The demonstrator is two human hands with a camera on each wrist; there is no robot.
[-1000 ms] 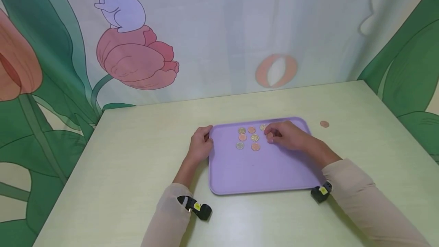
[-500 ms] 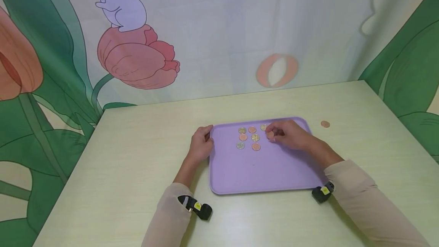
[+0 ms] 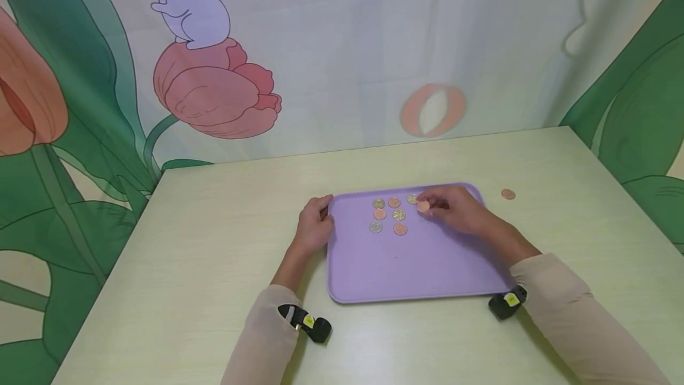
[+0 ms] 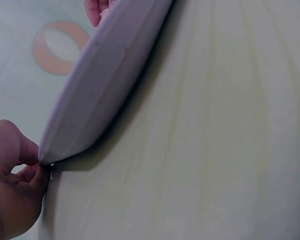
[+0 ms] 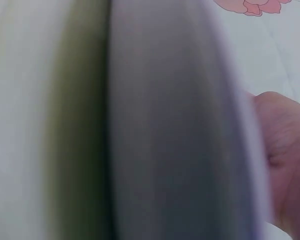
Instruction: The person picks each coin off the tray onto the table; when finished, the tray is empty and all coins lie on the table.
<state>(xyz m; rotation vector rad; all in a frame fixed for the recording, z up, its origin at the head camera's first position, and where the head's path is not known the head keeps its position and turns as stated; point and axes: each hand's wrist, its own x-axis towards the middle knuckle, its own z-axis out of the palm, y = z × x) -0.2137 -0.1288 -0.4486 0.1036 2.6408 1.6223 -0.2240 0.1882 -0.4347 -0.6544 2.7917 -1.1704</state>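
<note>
A purple tray (image 3: 417, 266) lies on the table with several copper, gold and silver coins near its far side. My left hand (image 3: 312, 226) pinches the tray's far left corner; in the left wrist view the thumb and fingers (image 4: 27, 172) meet at the rim. Over the far right part of the tray, my right hand (image 3: 454, 210) holds a copper coin (image 3: 423, 207) between thumb and fingertips, its face showing. Just left of those fingertips lies a gold coin (image 3: 411, 199). The right wrist view shows part of the right hand (image 5: 285, 145) behind the blurred tray side, its fingertips hidden.
A lone copper coin (image 3: 508, 194) lies on the pale table (image 3: 224, 236), right of the tray. A printed curtain (image 3: 342, 58) hangs along the table's back edge. Black wrist cameras sit on both sleeves, the right one (image 3: 506, 303) close to the tray's near right corner.
The copper coin in my right hand has turned so that more of its face shows, and the right fingers have shifted slightly. The left hand stays at the tray's corner.
</note>
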